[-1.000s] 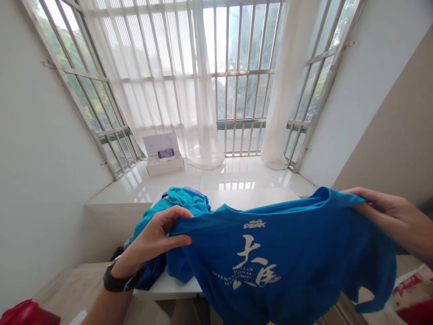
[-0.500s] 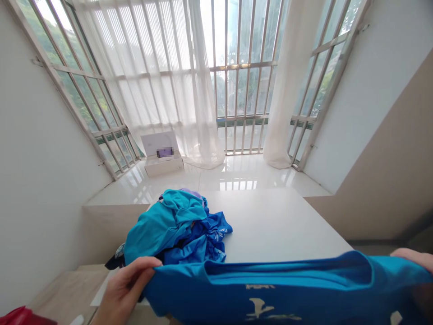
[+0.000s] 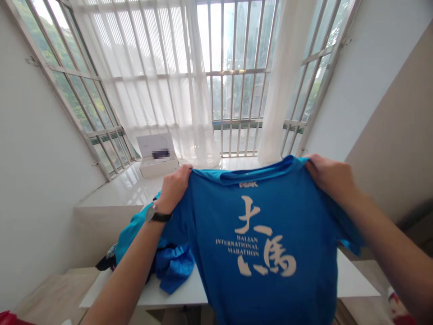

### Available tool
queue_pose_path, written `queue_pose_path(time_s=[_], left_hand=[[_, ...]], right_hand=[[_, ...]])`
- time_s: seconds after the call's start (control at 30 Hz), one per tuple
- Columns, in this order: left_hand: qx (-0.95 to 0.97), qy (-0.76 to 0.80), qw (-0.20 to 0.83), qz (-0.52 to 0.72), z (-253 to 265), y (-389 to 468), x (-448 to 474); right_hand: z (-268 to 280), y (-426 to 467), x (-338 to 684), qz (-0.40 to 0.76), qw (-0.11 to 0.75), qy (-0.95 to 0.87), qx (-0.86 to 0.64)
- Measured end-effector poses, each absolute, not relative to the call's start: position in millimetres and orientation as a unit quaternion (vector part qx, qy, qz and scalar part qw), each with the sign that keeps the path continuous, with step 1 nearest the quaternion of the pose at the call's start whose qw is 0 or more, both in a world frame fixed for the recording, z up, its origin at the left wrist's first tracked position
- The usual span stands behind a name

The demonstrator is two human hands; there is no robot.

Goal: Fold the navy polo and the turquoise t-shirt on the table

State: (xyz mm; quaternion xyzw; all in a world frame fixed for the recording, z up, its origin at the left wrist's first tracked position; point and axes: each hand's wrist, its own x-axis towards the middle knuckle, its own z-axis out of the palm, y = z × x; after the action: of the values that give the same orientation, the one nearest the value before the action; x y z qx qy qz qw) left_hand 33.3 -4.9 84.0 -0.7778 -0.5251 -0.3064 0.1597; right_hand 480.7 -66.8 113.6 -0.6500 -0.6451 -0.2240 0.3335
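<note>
A blue T-shirt (image 3: 223, 212) with white lettering hangs upright in front of me, stretched between both hands. My left hand (image 3: 176, 187), with a watch on its wrist, is closed on one shoulder of the shirt. The other shoulder is gripped by my right hand (image 3: 328, 174). Behind my left forearm lies a heap of crumpled clothes (image 3: 176, 266) in turquoise and darker blue, partly covered by the arm and the shirt.
Beneath the heap is a white table (image 3: 355, 275). An open white box (image 3: 158, 167) stands on the window sill (image 3: 118, 187) at the back. White curtains (image 3: 169, 90) hang before barred windows. Something red (image 3: 13, 318) shows at the lower left corner.
Both hands have risen and moved forward, lifting the T-shirt from the bottom edge of the view. Its printed side now hangs down in full sight, and it covers part of the heap.
</note>
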Motion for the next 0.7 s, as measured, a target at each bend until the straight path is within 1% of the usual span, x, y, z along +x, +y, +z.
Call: queue_pose_path(time_s=[0.03,0.1,0.13,0.2,0.23,0.3,0.37,0.43,0.53,0.7], left_hand=[[-0.784,-0.539,0.134,-0.278,80,13,54],[-0.791,-0.540,0.117,-0.263,50,26,91],[-0.800,-0.534,0.106,-0.254,28,22,107],[-0.828,-0.508,0.076,-0.226,-25,3,134],[-0.839,-0.501,0.053,-0.204,-52,-10,144],[-0.848,-0.516,-0.044,-0.117,-99,-32,158],[-0.837,-0.533,-0.102,-0.065,-133,-45,165],[-0.836,-0.535,-0.104,-0.058,-153,-49,166],[-0.843,-0.527,-0.073,-0.081,-168,-44,162],[-0.831,-0.547,-0.054,-0.086,-174,-23,160]], right_hand=[[112,-49,471,-0.218,0.326,-0.657,-0.644],[91,-33,448,-0.211,0.321,-0.669,-0.636],[72,-35,435,-0.198,0.323,-0.673,-0.635],[20,-52,412,-0.160,0.299,-0.695,-0.635],[-11,-64,402,-0.130,0.267,-0.711,-0.637],[-71,-88,389,-0.010,0.126,-0.698,-0.705],[-120,-106,386,0.034,0.077,-0.671,-0.737],[-152,-116,389,0.053,0.048,-0.647,-0.759],[-172,-117,395,0.052,0.042,-0.644,-0.762],[-173,-95,400,0.057,0.048,-0.667,-0.741]])
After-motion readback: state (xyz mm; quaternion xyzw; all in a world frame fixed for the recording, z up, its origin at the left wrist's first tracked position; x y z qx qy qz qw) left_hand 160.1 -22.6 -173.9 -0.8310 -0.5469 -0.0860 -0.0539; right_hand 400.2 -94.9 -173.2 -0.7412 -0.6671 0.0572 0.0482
